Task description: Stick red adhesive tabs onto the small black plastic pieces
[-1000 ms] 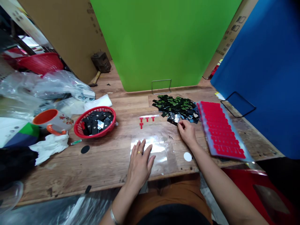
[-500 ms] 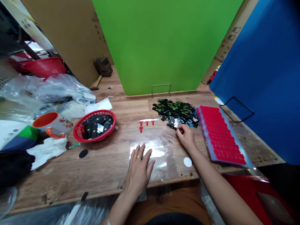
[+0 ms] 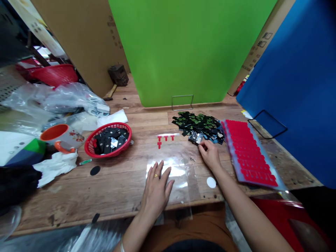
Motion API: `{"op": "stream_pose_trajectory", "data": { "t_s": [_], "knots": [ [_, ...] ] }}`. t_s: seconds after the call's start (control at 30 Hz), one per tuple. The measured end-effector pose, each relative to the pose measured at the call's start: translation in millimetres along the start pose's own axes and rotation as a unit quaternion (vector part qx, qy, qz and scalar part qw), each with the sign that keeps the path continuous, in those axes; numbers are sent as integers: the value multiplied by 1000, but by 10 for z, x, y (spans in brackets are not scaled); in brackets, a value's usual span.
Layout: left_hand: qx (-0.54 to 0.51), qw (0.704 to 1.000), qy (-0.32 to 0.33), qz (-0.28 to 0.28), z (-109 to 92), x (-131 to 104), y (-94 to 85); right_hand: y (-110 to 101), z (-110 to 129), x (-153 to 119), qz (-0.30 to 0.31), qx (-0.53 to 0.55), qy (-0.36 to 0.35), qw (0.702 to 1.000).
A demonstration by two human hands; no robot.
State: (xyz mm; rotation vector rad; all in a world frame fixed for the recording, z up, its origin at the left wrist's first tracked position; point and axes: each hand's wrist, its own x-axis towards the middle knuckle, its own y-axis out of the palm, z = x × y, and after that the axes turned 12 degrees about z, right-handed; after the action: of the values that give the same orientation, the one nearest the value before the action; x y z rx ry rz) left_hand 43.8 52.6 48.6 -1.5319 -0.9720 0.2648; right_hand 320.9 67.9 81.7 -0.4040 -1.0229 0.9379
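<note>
My left hand (image 3: 156,187) lies flat with fingers spread on a clear plastic sheet (image 3: 181,171) near the table's front edge. My right hand (image 3: 210,152) has thumb and forefinger pinched at the near edge of a shiny black and silver piece (image 3: 195,137). That piece lies at the front of a heap of small black pieces (image 3: 196,122). Several red T-shaped pieces (image 3: 165,138) sit in a row beyond my left hand, one of them just below the row. Right of the heap is a sheet covered with rows of red pieces (image 3: 248,152).
A red basket (image 3: 89,151) of black pieces stands on the left, beside an orange and white mug (image 3: 70,137) and crumpled tissue (image 3: 59,166). Green (image 3: 191,52) and blue (image 3: 294,87) boards stand behind. A white disc (image 3: 211,182) lies near my right forearm.
The whole view has shifted slightly, with the objects a little further right. Both hands keep practically the same places and poses on the table.
</note>
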Motion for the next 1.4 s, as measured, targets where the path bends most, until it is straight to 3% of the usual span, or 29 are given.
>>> {"op": "stream_pose_trajectory", "data": {
  "t_s": [0.23,0.53,0.63,0.73,0.8,0.83,0.9,1.0,1.03,1.07,1.13,1.23,1.3,1.4],
  "knots": [
    [2,1000,2,1,-2,12,4,-51,55,6,-15,38,-7,999],
    [-18,1000,3,-3,-7,10,8,-55,81,0,13,24,-1,1000],
    [-63,998,0,-1,-4,8,-16,-104,124,10,12,73,-16,997],
    [-179,983,-25,12,10,41,-136,-197,263,-3,35,125,-52,990],
    [-302,950,-73,9,18,92,-282,-265,424,-31,77,149,-90,982],
    [-377,920,-107,8,18,123,-365,-292,521,-50,104,157,-114,976],
    [-538,826,-164,47,11,186,-522,-320,728,-93,163,167,-169,958],
    [-699,669,-179,180,-1,248,-646,-262,1004,-151,234,184,-220,929],
    [-718,642,-176,203,0,255,-649,-216,1071,-166,246,198,-210,925],
    [-724,634,-179,203,5,255,-635,-161,1122,-178,252,221,-181,925],
    [-714,655,-194,155,28,240,-580,-40,1182,-196,254,292,-76,919],
    [-677,705,-193,88,73,191,-507,116,1218,-215,291,390,79,870],
    [-662,723,-175,85,93,158,-495,186,1249,-223,329,418,110,840],
    [-661,730,-143,98,103,120,-508,261,1327,-231,342,431,114,827]
  ]
}}
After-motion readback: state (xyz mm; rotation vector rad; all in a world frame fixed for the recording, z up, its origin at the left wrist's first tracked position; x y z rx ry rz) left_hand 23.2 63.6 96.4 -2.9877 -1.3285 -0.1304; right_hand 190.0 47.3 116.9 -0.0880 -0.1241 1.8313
